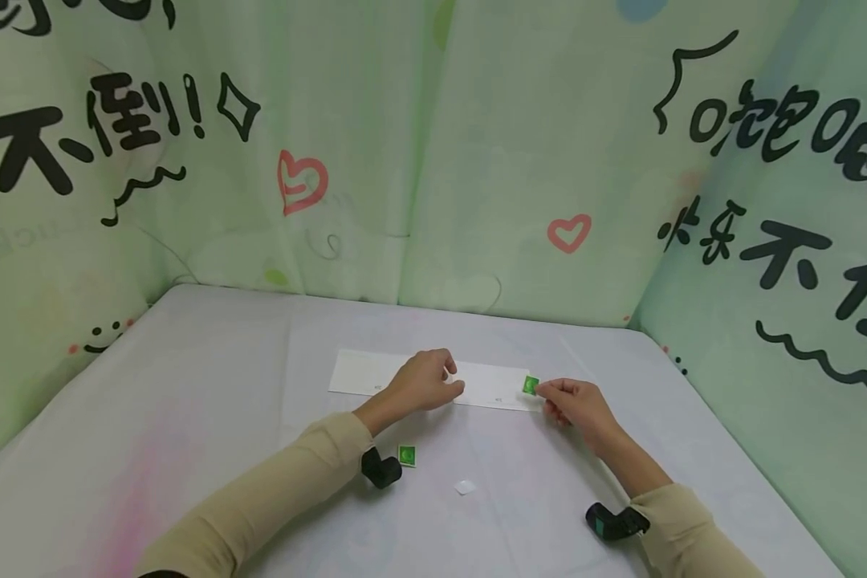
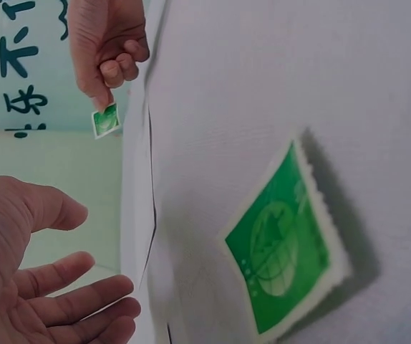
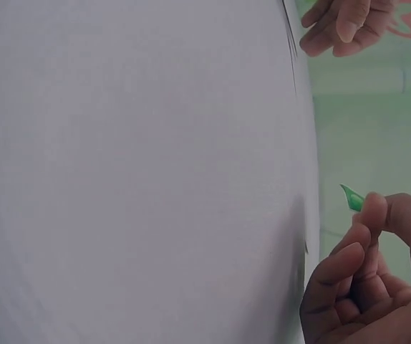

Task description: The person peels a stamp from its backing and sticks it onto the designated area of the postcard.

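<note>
My right hand [image 1: 576,405] pinches a small green postage stamp [image 1: 531,385] with a white border between thumb and index finger, over the right end of a long flat white paper [image 1: 491,384]. In the right wrist view the stamp [image 3: 353,198] sticks out past the fingertips and is slightly curved. My left hand [image 1: 422,381] hovers over the middle of the paper, thumb and fingers apart with nothing between them, and hides part of it. A second green stamp [image 2: 281,247], with a perforated white edge and a globe-like design, lies on the table below the left forearm.
A small whitish square scrap [image 1: 466,487] lies on the white-covered table [image 1: 520,514] in front of me. Green printed curtains [image 1: 477,160] stand along the table's back and sides. Each wrist carries a black camera [image 1: 381,469].
</note>
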A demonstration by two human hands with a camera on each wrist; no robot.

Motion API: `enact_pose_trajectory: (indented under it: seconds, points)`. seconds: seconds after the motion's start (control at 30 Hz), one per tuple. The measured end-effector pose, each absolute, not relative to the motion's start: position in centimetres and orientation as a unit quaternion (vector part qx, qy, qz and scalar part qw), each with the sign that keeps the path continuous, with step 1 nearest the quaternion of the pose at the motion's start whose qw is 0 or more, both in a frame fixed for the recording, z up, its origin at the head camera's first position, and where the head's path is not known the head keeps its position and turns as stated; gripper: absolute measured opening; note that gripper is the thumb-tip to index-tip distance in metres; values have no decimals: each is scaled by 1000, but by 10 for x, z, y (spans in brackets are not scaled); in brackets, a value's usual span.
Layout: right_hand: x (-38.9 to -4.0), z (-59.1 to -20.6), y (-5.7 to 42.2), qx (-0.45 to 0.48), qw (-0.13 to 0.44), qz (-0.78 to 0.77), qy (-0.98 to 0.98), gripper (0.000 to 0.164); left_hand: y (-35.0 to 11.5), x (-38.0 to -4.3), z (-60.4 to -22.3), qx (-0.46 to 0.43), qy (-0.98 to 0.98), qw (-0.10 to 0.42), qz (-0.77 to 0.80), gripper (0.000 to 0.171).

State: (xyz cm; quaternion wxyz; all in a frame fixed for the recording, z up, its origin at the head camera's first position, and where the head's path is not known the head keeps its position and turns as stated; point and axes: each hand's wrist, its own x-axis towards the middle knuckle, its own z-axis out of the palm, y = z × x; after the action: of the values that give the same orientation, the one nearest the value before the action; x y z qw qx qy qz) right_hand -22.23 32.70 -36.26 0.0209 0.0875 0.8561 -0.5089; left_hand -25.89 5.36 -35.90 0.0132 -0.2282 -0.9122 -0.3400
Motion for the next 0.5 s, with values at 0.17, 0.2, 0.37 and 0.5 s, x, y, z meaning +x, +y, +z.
enact_pose_trajectory:
  seconds: [0.17,0.2,0.37,0.5]
  points:
    - [-229,-363,330,97,28,-502,859,26,56,-262,-359,-215,-922,2,-322,31]
    - [-230,-363,331,98,28,-500,860,26,57,-263,-359,-214,-923,2,-319,32]
    - [-235,-364,334,102,31,-493,864,24,57,-264,-359,-212,-927,0,-308,32]
    - [-240,-364,335,89,34,-483,871,24,57,-265,-359,-211,-930,-3,-300,32]
